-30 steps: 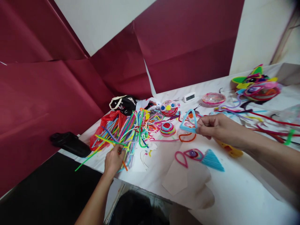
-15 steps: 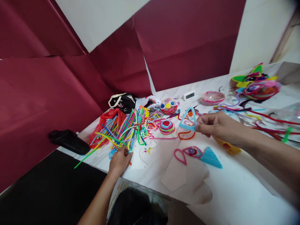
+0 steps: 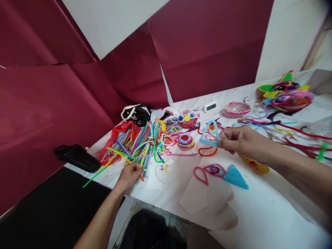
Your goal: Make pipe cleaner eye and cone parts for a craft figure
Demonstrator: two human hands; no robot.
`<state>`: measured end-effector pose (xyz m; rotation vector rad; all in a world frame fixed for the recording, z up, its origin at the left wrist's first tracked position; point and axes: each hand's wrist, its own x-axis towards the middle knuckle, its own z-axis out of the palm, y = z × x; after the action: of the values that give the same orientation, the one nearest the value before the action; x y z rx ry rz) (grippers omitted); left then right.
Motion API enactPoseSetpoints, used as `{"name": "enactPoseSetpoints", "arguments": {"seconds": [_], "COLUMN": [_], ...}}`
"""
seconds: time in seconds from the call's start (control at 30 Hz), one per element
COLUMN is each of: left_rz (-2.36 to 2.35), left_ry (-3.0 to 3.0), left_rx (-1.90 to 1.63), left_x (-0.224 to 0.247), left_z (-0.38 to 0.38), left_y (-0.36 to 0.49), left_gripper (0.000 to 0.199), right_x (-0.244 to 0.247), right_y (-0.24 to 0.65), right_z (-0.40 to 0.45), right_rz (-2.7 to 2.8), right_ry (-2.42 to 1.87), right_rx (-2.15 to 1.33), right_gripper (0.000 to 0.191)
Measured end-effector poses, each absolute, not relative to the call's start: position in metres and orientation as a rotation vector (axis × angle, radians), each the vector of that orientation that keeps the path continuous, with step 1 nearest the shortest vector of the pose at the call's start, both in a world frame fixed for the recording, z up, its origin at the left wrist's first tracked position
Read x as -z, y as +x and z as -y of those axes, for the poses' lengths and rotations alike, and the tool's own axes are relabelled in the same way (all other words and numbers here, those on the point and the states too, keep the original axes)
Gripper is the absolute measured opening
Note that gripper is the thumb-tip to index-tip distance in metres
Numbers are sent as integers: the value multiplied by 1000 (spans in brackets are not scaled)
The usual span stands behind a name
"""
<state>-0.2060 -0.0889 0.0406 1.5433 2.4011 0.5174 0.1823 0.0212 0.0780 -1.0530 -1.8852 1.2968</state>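
My right hand [image 3: 234, 138] pinches a light-blue pipe-cleaner triangle [image 3: 210, 141] by its right side, raised over the table. At the near end of a pile of colourful pipe cleaners [image 3: 142, 145], my left hand [image 3: 130, 175] has its fingers drawn together; what is between them I cannot make out. An orange tip pokes out beside those fingers. Lying below the triangle are a pink pipe-cleaner loop [image 3: 201, 175], an eye-like coiled piece [image 3: 214, 169] and a filled blue triangle [image 3: 236, 177]. An orange-red loop [image 3: 207, 151] rests just under the held triangle.
A red plastic bag [image 3: 110, 141] and a black pouch [image 3: 137, 114] stand at the left. Further back are a round coiled piece [image 3: 185, 141], a decorated ball [image 3: 188, 118], a small digital clock [image 3: 210, 106] and a clear bowl [image 3: 237, 109]. Fish-like crafts [image 3: 290, 98] sit far right.
My left hand has shifted slightly left and towards me along the edge of the pile. My right hand still holds the triangle in nearly the same place.
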Motion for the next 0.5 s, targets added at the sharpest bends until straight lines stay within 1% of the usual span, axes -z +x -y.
{"name": "enactPoseSetpoints", "arguments": {"seconds": [0.13, 0.27, 0.37, 0.5], "left_rz": [-2293, -2261, -2272, -2346], "left_ry": [1433, 1439, 1511, 1669], "left_rx": [-509, -450, -356, -149], "left_x": [-49, -57, -63, -73], "left_z": [87, 85, 82, 77], "left_y": [-208, -214, -218, -218], "left_gripper": [30, 32, 24, 10], "right_x": [-77, -75, -76, -79], "right_y": [183, 183, 183, 182], "right_z": [-22, -23, -23, -21], "right_rz": [1897, 1906, 1900, 1901], "right_ry": [-1059, -1003, -1012, -1035], "right_rx": [-1304, -1303, -1299, -1297], "right_gripper": [24, 26, 27, 23]}}
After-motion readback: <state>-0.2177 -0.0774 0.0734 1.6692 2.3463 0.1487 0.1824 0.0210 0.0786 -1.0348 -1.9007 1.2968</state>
